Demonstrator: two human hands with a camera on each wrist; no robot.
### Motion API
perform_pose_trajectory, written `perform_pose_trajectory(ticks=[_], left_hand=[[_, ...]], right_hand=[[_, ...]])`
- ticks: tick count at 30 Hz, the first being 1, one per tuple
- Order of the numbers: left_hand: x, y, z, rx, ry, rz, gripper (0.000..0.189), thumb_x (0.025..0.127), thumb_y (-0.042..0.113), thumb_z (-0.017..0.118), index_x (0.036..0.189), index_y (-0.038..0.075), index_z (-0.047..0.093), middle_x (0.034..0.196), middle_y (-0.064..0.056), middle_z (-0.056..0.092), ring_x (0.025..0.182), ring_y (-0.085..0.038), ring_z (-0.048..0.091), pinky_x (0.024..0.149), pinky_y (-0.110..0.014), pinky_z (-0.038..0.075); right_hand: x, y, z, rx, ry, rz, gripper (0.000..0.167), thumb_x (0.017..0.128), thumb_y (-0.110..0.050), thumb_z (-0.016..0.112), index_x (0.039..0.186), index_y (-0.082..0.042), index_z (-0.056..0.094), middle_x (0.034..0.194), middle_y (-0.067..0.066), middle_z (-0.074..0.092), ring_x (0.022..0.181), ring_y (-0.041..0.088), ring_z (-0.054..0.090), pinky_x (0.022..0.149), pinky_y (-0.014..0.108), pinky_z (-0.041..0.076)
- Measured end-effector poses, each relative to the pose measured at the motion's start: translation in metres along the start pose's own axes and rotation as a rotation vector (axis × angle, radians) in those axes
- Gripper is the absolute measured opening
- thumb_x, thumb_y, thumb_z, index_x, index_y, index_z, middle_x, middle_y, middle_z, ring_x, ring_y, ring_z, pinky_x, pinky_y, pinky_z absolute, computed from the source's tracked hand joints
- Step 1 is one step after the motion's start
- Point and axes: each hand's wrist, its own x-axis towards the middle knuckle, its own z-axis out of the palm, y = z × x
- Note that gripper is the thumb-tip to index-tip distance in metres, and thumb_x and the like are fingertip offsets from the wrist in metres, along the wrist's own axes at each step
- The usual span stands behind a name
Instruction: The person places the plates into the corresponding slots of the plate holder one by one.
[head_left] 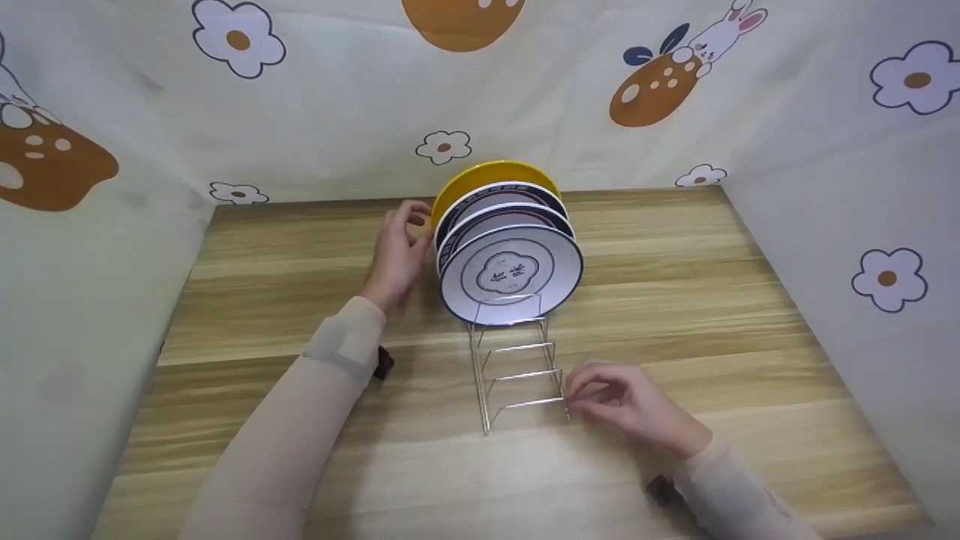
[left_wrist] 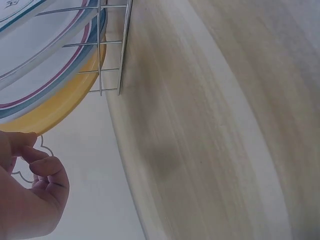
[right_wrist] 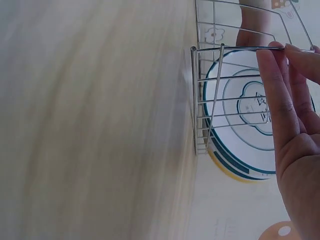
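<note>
A wire plate rack (head_left: pixel 523 373) stands on the wooden table, with several plates upright in its far part. Frontmost is a white plate (head_left: pixel 544 277) with a thin dark rim and a flower-shaped mark. Behind it are white plates with dark patterned bands, and a yellow plate (head_left: pixel 487 172) is at the very back. My left hand (head_left: pixel 397 251) pinches the left edge of the yellow plate, its fingers curled; the left wrist view shows a fingertip at the yellow rim (left_wrist: pixel 60 117). With thumb and fingertips, my right hand (right_wrist: pixel 295 110) pinches the rack's near right wire end.
The near slots of the rack hold no plates. A pale cloth wall (head_left: pixel 322 112) with printed flowers and rabbits rises directly behind the plates, and similar walls flank the wooden table (head_left: pixel 675 300) on both sides.
</note>
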Motion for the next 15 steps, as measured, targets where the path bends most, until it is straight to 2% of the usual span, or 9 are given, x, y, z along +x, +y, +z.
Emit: perform_pose_trajectory(ticks=[5,15], left_hand=[[0.003,-0.001,0.001,0.005,-0.005,-0.004,0.029,0.103,0.008,0.061,0.130,0.017,0.057,0.131,-0.012,0.052,0.096,-0.024,0.053,0.084,-0.033,0.051],[0.005,0.001,0.005,0.028,0.007,0.019,0.030,0.102,0.006,0.062,0.129,0.018,0.057,0.128,-0.012,0.053,0.094,-0.027,0.056,0.082,-0.033,0.052]], right_hand=[[0.004,-0.003,0.007,0.014,-0.026,-0.012,0.022,0.091,0.005,0.072,0.109,-0.008,0.073,0.112,0.024,0.069,0.107,0.019,0.071,0.085,0.039,0.064],[0.007,-0.003,0.016,0.046,-0.043,-0.048,0.020,0.090,0.006,0.072,0.109,-0.001,0.071,0.111,0.027,0.068,0.102,0.023,0.074,0.085,0.039,0.064]])
